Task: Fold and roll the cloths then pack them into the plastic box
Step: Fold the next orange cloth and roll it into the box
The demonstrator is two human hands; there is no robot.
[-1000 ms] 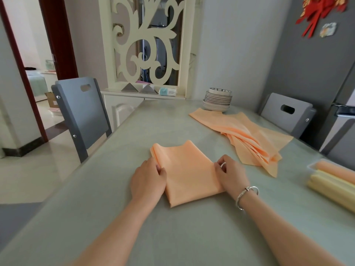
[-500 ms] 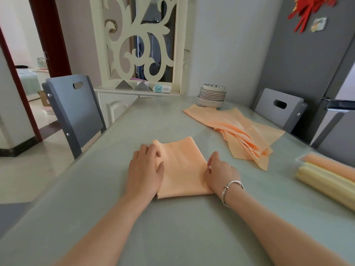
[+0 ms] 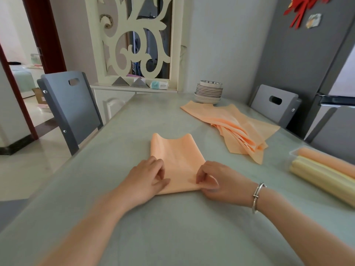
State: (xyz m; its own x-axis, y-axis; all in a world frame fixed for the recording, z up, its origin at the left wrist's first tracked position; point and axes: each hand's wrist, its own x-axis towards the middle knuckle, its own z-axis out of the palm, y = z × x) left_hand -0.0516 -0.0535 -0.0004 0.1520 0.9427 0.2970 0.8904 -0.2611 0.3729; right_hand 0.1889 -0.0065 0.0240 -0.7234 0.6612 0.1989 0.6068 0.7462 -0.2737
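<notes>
Grey chair (image 3: 70, 106) left of pale green surface (image 3: 172, 227). Folded orange cloth (image 3: 175, 160) at centre, near corners pinched by left hand (image 3: 146, 177) and right hand (image 3: 215, 179), earlier pressed flat on it. Plastic box (image 3: 294, 153) at far right.

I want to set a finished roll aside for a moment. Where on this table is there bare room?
Bare: the left strip of the table beside the folded cloth, and the near stretch between the forearms. Crowded: the far right, where the loose cloth pile runs from the stacked bowls toward the plastic box. The left hand and right hand pinch the cloth's near corners.
</notes>
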